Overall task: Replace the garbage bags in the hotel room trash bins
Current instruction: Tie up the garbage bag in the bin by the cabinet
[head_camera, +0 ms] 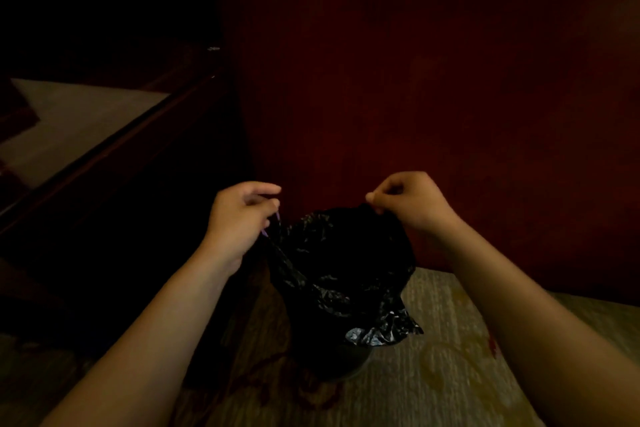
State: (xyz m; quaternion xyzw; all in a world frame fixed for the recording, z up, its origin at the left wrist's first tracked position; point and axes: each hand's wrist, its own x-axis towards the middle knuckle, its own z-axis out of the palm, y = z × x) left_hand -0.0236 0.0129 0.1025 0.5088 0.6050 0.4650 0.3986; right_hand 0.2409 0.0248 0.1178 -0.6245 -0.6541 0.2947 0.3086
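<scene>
Just behind the bin (346,362) stands a red panel (433,80); left grip (242,215) and right grip (410,201) pinch the black bag (339,263).

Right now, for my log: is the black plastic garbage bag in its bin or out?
Partly in: left hand and right hand hold the black bag by its top; its lower part sits in the dark bin.

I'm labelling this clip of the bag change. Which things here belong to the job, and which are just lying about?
Part of the job: garbage bag; trash bin; left hand and right hand, each pinching the bag's top edge.

Just around: carpet; red panel behind; dark wooden furniture at left.
</scene>
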